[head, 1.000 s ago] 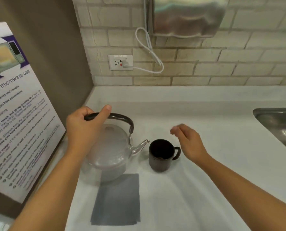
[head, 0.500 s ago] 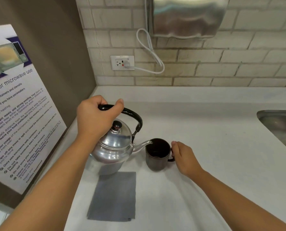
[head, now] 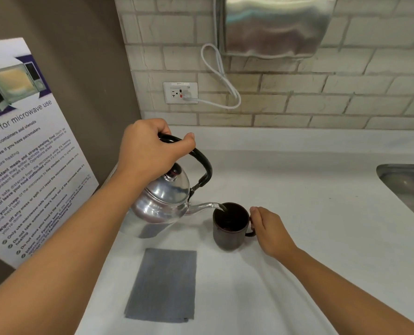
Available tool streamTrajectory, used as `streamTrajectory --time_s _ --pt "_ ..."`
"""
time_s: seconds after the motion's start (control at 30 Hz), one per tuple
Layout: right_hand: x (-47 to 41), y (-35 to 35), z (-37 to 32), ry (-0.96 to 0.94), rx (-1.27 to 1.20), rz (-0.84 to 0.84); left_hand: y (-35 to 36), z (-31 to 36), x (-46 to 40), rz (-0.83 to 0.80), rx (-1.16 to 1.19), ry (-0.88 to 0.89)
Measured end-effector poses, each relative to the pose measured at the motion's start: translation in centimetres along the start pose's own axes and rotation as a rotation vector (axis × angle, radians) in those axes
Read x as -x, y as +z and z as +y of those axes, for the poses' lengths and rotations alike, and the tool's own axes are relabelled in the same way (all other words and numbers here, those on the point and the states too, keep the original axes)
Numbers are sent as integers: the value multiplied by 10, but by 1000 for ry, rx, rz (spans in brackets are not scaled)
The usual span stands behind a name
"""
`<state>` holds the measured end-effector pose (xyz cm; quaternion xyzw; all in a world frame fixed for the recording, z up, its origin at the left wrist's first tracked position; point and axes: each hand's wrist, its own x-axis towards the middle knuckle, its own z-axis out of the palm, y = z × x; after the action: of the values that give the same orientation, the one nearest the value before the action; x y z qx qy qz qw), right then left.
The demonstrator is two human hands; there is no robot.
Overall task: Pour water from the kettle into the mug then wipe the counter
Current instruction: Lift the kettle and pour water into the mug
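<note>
Head view: the kettle [head: 163, 201], held off the table [head: 321, 201] half a second earlier with its spout just short of the rim, is now seen tipped further toward 3 o'clock, the spout tip brought over the mouth of the dark mug [head: 230, 226]. The black handle is gripped by the closed left hand [head: 150, 151]. The mug's handle, only being approached a second ago, is now steadied by the right hand [head: 268, 228], whose fingers are curled against it; whether they are fully closed around it cannot be told. The mug is stood on the table at 3 o'clock of the kettle. A thin stream appears to be passed from the spout into the mug, though it is too faint to be confirmed. The pour is judged to have just begun, with the fill level hidden in the dark interior. The grey cloth [head: 162, 285] is left flat at 6 o'clock of the kettle, untouched, so the wiping is judged not yet started.
</note>
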<state>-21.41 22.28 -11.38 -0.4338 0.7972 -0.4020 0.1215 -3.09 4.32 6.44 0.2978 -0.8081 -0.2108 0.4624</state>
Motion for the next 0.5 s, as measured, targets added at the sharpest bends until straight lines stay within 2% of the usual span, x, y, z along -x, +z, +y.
streamTrajectory --time_s 0.5 --pt "3 -2 1 7 -1 -5 -9 9 -12 -44 -85 41"
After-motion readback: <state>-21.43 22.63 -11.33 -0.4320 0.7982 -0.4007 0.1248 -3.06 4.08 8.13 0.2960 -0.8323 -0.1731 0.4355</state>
